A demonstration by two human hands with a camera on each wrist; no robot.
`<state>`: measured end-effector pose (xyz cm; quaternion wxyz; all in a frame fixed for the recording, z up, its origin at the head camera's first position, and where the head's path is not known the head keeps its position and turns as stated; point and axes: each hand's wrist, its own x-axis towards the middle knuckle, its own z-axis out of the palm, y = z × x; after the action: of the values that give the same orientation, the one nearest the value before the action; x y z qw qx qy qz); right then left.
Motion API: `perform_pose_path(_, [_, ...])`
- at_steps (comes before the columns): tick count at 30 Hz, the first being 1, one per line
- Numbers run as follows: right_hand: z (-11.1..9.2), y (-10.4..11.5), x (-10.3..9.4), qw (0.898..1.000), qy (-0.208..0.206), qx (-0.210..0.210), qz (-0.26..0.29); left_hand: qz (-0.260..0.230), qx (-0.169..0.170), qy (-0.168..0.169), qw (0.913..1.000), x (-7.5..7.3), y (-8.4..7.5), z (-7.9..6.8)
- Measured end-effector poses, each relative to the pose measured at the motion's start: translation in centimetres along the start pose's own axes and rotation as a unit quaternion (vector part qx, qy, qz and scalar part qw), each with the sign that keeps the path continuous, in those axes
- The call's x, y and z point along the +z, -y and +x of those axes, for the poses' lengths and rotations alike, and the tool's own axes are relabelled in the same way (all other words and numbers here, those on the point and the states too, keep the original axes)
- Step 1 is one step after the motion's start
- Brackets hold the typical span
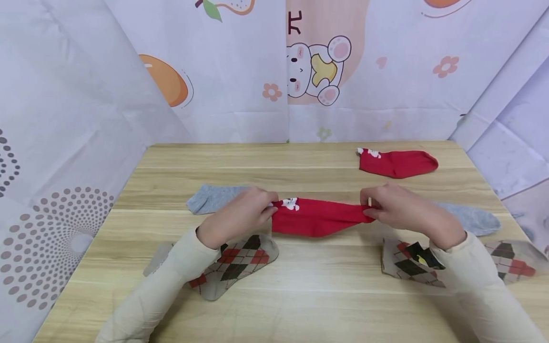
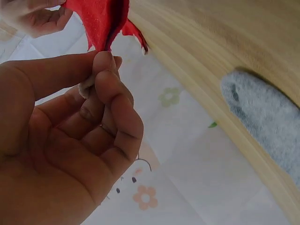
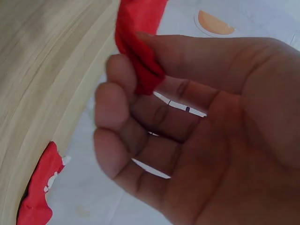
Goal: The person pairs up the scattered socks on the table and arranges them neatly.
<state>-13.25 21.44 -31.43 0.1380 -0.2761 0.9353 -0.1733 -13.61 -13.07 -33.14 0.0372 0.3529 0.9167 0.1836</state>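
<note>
A red sock (image 1: 317, 219) with a white cartoon figure near its cuff is stretched sideways between both hands. My left hand (image 1: 240, 214) pinches the cuff end between thumb and fingertips, as the left wrist view also shows. At the toe end, my right hand (image 1: 403, 209) pinches the fabric; a bunched red tip (image 3: 147, 77) pokes out between thumb and forefinger in the right wrist view. Behind the right hand lies a second red sock (image 1: 399, 164) with a similar white figure, flat on the table.
Light grey socks lie at the left (image 1: 216, 196) and right (image 1: 473, 219), partly behind the hands. Argyle socks lie nearer, at left (image 1: 242, 259) and right (image 1: 411, 267), partly covered by the sleeves. A printed curtain (image 1: 231, 85) stands behind the wooden table (image 1: 309, 295).
</note>
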Motion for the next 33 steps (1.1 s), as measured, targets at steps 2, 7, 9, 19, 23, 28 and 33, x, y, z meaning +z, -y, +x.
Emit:
perform_pose_path(2, [-0.1,0.0,0.0,1.0,0.015,0.006,0.002,0.004,0.001,0.008,1.0,0.2,-0.1,0.0])
perform_pose_path(7, [-0.1,-0.1,-0.1,0.999,0.032,0.012,0.0,0.029,0.014,0.011,0.9994,0.9,-0.3,0.3])
perform_pose_path(9, [-0.1,-0.3,-0.1,0.999,0.032,0.012,-0.003,0.039,0.018,0.004,0.9991,1.3,-0.3,0.4])
perform_pose_path(19, [0.8,0.1,1.2,0.997,0.062,0.025,-0.028,0.09,0.02,-0.001,0.9958,3.3,0.0,0.6])
perform_pose_path(23, [1.0,0.2,1.5,0.997,0.064,0.038,-0.029,0.098,0.011,0.015,0.995,3.9,0.1,0.8])
perform_pose_path(28, [1.1,-0.3,1.7,0.996,0.067,0.056,-0.025,0.1,0.013,0.017,0.9948,4.5,0.2,1.0])
perform_pose_path(33, [1.3,-0.6,1.8,0.995,0.07,0.06,-0.025,0.108,0.016,0.016,0.9939,5.0,0.2,1.1])
